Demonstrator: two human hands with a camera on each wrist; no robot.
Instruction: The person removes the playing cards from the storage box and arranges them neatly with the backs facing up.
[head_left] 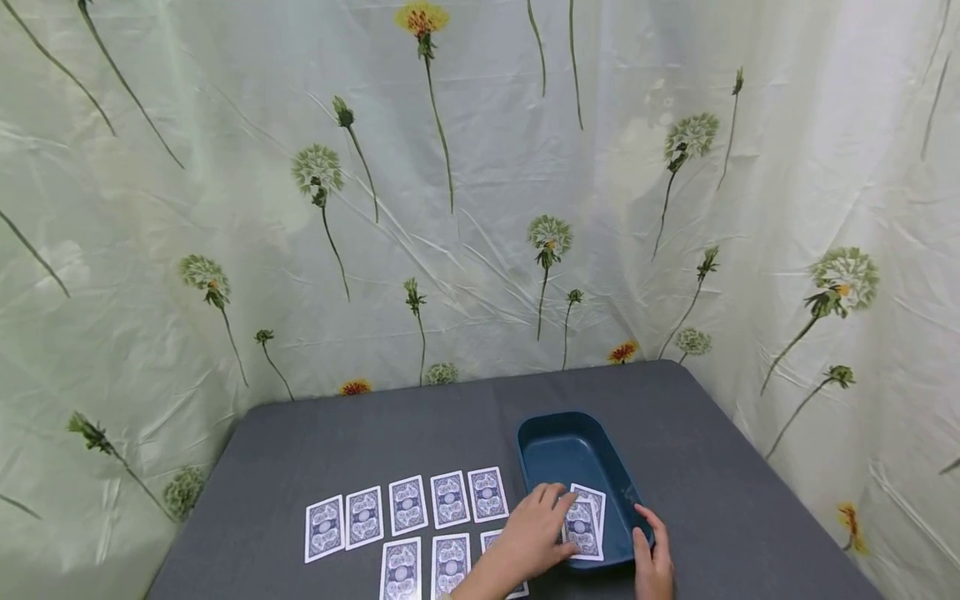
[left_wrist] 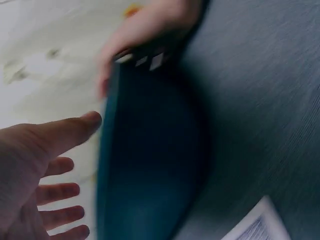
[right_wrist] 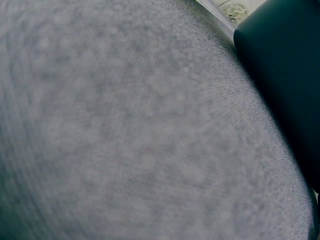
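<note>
A dark blue tray (head_left: 558,429) rests on the grey table. Inside its near end, two playing cards (head_left: 582,533) overlap, their blue patterned backs up. My left hand (head_left: 528,533) reaches over the tray's left rim beside these cards. In the left wrist view its thumb and fingers (left_wrist: 59,192) are spread apart with nothing between them. At the near right corner my right hand (head_left: 654,557) grips the tray's rim, thumb and fingers on either side of the wall. The right wrist view shows only the tray's dark outer side (right_wrist: 280,65) and the cloth.
Left of the tray, several playing cards (head_left: 408,505) lie back up in a far row. A nearer row holds more cards (head_left: 401,571), one partly hidden by my left arm. Grey cloth (head_left: 735,492) covers the table, and a flowered curtain (head_left: 480,250) hangs behind it.
</note>
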